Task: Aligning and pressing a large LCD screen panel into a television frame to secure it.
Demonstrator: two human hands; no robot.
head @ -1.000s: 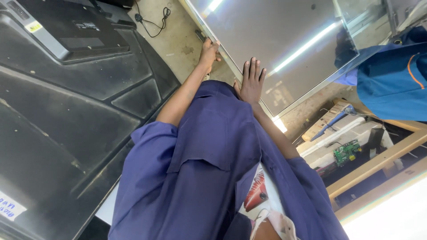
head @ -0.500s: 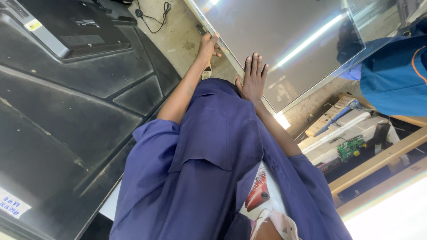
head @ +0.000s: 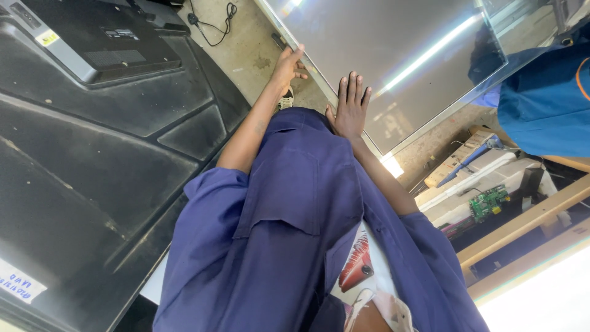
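Nearest the camera, the blue work shirt (head: 295, 246) fills the lower frame, both arms extended away from the body. The right hand (head: 350, 107) lies flat with fingers together and straight, palm pressed near the edge of the large reflective panel (head: 393, 55), holding nothing. The left hand (head: 287, 64) reaches further, fingers curled over the panel's metal frame edge (head: 307, 61); the grip appears closed on that edge, though the fingertips are partly hidden. The panel lies over the concrete floor (head: 246, 49), beside the black moulded rear cover (head: 104, 141). To handle this step well, judged from the view: keep the flat palm near the border, not the centre, and lift evenly at the frame. Further right are a green circuit board (head: 488, 201) and a wooden rail (head: 522, 221).
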